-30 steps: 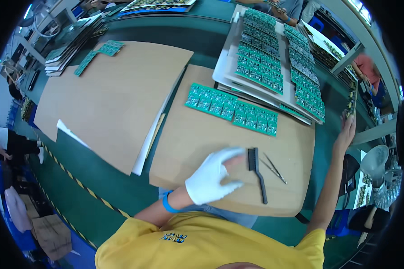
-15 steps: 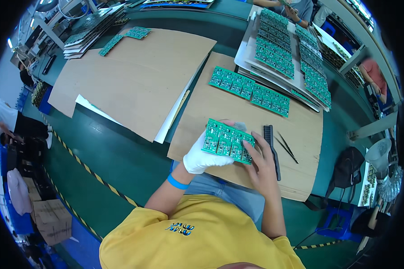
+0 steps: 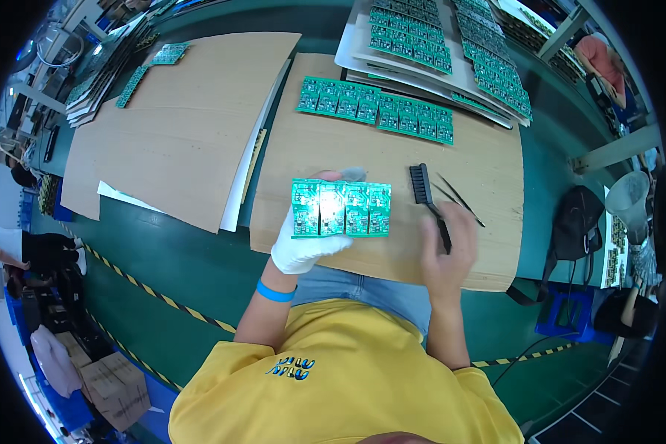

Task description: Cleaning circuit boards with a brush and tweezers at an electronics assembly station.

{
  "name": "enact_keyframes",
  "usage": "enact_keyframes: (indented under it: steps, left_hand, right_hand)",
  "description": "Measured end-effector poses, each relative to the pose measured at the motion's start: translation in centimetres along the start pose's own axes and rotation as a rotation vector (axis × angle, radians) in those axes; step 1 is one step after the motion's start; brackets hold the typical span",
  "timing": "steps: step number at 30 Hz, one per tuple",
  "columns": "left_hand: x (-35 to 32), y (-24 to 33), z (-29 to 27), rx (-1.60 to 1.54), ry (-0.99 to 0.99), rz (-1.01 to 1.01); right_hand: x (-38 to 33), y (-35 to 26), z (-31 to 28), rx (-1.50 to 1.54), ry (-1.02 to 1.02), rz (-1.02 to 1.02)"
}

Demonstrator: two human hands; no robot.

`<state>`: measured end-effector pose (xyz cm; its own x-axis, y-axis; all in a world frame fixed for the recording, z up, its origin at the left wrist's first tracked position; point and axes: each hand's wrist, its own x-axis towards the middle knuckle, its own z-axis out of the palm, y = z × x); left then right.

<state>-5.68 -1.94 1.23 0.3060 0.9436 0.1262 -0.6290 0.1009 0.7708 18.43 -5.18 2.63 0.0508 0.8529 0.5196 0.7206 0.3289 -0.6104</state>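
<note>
My left hand (image 3: 303, 240), in a white glove with bare fingertips showing, is closed on a green circuit board panel (image 3: 378, 211) made up of several joined boards. The panel is held up above the cardboard, its component face toward me, with a bright glare on it. Bare and slightly blurred, my right hand (image 3: 451, 248) is over the handle of a black brush (image 3: 420, 183). Thumb and fingers are apart on either side of the handle; no firm grip shows. Close by that hand lie dark tweezers (image 3: 459, 198).
Two more board panels (image 3: 338, 99) lie end to end on the cardboard sheet (image 3: 333, 155). Behind them are stacked trays (image 3: 451, 92) of panels. A second cardboard sheet (image 3: 177, 126) is at left, with small boards (image 3: 132, 86). A black bag (image 3: 573, 222) hangs at right.
My right hand has let go of the panel and moved right to the brush handle. The left hand keeps the panel, now turned more level. The whole view has shifted.
</note>
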Motion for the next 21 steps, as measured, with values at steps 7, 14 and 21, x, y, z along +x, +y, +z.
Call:
enact_keyframes:
  steps: [7,14,21]
  left_hand:
    - [0.3,0.0,-0.4,0.015,0.004,0.013]
    - [0.1,0.1,0.8,0.075,0.08,-0.05]
    - [0.2,-2.3,1.0,0.224,0.15,0.01]
  right_hand:
    - [0.5,1.5,-0.3,-0.311,-0.013,0.088]
    - [0.2,-2.3,0.6,0.162,-0.005,0.381]
    - [1.9,-6.5,1.6,0.337,-0.314,-0.051]
